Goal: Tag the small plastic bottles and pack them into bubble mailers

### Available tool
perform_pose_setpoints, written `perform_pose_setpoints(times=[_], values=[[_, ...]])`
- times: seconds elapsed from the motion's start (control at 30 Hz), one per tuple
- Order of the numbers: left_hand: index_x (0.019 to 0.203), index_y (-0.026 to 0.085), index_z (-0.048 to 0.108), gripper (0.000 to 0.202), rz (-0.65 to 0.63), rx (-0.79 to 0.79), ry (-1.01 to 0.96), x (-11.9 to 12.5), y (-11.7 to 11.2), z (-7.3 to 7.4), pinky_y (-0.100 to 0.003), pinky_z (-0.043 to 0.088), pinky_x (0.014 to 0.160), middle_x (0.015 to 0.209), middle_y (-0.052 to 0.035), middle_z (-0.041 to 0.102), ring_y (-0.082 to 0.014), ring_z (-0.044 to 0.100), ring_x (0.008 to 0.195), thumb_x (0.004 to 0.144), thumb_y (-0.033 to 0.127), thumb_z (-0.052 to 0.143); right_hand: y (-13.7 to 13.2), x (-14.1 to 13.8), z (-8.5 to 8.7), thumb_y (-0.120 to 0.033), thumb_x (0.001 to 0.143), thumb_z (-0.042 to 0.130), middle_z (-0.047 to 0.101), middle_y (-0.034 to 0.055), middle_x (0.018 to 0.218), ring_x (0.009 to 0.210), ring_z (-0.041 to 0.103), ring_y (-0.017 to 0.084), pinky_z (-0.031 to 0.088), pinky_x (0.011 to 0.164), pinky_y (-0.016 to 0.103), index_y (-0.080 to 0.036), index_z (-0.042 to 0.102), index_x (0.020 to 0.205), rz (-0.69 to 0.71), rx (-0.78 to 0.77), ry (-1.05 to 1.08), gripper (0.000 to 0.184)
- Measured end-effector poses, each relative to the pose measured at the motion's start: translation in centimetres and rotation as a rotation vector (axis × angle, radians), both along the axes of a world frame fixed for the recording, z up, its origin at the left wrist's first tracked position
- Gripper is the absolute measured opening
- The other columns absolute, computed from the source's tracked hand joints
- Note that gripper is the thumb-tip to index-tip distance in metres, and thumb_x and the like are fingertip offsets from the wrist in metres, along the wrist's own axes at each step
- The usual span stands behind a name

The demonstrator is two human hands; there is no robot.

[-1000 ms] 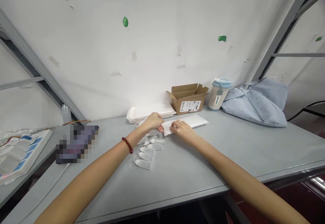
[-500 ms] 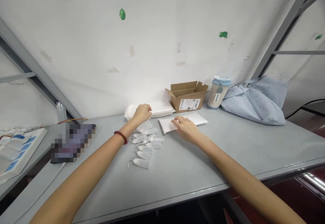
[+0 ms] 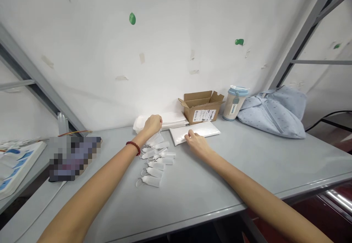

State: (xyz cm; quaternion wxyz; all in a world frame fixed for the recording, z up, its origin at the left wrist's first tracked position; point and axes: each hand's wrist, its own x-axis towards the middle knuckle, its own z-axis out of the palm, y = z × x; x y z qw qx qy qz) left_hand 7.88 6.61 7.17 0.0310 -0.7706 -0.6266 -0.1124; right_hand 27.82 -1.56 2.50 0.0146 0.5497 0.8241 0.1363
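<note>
My left hand (image 3: 153, 124), with a dark red bead bracelet on its wrist, is closed in front of a stack of flat white packets (image 3: 174, 118). Whatever its fingers hold is hidden. Below it lie several small translucent plastic bottles (image 3: 151, 181) with thin loops at their narrow ends, strewn in a rough column. My right hand (image 3: 198, 143) has its fingers curled together over the near edge of a flat, glossy white packet (image 3: 205, 130). I cannot make out what, if anything, sits between those fingertips. That packet lies flat on the table.
An open cardboard box (image 3: 204, 112) stands against the wall, right of the stack. Beside it are a blue-lidded cup (image 3: 233, 105) and a light blue cloth bag (image 3: 271, 114). At the left, a blurred-out phone-like object (image 3: 79, 158) with a white cable lies on the grey table (image 3: 123, 210).
My right hand's fingers have drawn in from lying over the packet to a curl at its near edge. The left hand stays near the stack, now more tightly closed. The view has shifted slightly.
</note>
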Motion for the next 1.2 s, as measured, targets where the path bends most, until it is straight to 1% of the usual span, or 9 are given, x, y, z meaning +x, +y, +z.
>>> perform_pose_setpoints(times=[0.1,0.2,0.3,0.37,0.53,0.73,0.9,1.07,1.2], values=[[0.080,0.013,0.067,0.026,-0.017,0.062,0.045,0.0,-0.4,0.6,-0.027,0.045,0.067,0.077,-0.0112,0.067,-0.0204,0.062,0.075,0.075,0.006,0.042,0.1,0.1,-0.1,-0.003,0.084,0.038,0.053,0.0132,0.104,0.080,0.059,0.020,0.043,0.056,0.025,-0.014,0.055,0.099,0.007,0.005,0.014,0.025],[0.083,0.011,0.065,0.029,-0.030,0.133,0.095,0.1,-1.1,1.4,-0.030,0.044,0.069,0.083,-0.0139,0.064,-0.0222,0.061,0.078,0.079,0.005,0.037,0.1,0.6,-0.1,-0.015,0.088,0.042,0.054,0.0130,0.101,0.080,0.058,0.021,0.044,0.056,0.027,-0.014,0.055,0.097,0.018,0.038,0.090,0.016],[0.089,0.010,0.061,0.031,-0.039,0.185,0.137,0.2,-2.6,2.0,-0.031,0.044,0.065,0.091,-0.0155,0.061,-0.0230,0.061,0.077,0.080,0.002,0.032,-0.1,0.9,-0.1,-0.029,0.089,0.045,0.054,0.0134,0.100,0.088,0.055,0.024,0.046,0.060,0.029,-0.015,0.054,0.098,0.077,0.165,0.232,0.019],[0.092,0.010,0.058,0.030,-0.044,0.216,0.163,0.4,-4.1,1.8,-0.029,0.043,0.061,0.094,-0.0146,0.059,-0.0222,0.061,0.077,0.080,0.001,0.032,-0.2,0.9,0.0,-0.026,0.088,0.048,0.054,0.0142,0.103,0.093,0.052,0.024,0.047,0.068,0.032,-0.015,0.053,0.101,0.158,0.297,0.330,0.019],[0.090,0.014,0.054,0.026,-0.166,0.406,0.199,1.1,-9.1,-0.4,-0.025,0.043,0.057,0.093,-0.0091,0.059,-0.0189,0.059,0.077,0.081,0.001,0.034,-0.8,-0.5,0.4,-0.020,0.085,0.050,0.050,0.0171,0.113,0.107,0.044,0.030,0.040,0.088,0.042,-0.013,0.053,0.109,0.242,0.566,0.426,0.025],[0.093,0.017,0.054,0.021,-0.393,0.566,-0.158,0.6,-10.9,-3.1,-0.028,0.047,0.075,0.096,-0.0076,0.062,-0.0171,0.059,0.087,0.088,0.009,0.035,-0.2,-1.2,-0.8,-0.004,0.085,0.033,0.056,0.0174,0.117,0.112,0.047,0.028,0.040,0.092,0.039,-0.008,0.054,0.114,0.224,0.594,0.325,0.036],[0.089,0.018,0.056,0.016,-0.250,0.504,-0.444,-1.7,-9.4,-2.9,-0.031,0.045,0.082,0.092,-0.0062,0.063,-0.0179,0.056,0.091,0.088,0.017,0.040,0.8,-0.5,-2.1,0.002,0.082,0.030,0.054,0.0206,0.124,0.120,0.045,0.027,0.041,0.096,0.043,-0.004,0.048,0.125,0.249,0.506,0.265,0.047],[0.105,0.011,0.054,0.030,0.071,0.562,-0.548,-4.4,-8.1,-2.5,-0.040,0.039,0.093,0.110,-0.0142,0.056,-0.0255,0.048,0.106,0.084,0.031,0.048,0.6,-0.6,-2.1,0.001,0.084,0.028,0.051,0.0194,0.129,0.125,0.042,0.026,0.039,0.098,0.042,-0.005,0.047,0.127,0.257,0.548,0.284,0.048],[0.110,0.009,0.053,0.043,0.215,0.295,-1.050,-5.6,-7.0,-2.3,-0.033,0.048,0.071,0.101,-0.0133,0.061,-0.0201,0.058,0.081,0.079,0.038,0.050,0.2,-0.9,-2.0,-0.001,0.084,0.027,0.049,0.0165,0.132,0.128,0.038,0.024,0.035,0.100,0.043,-0.010,0.043,0.131,0.259,0.577,0.310,0.051]])
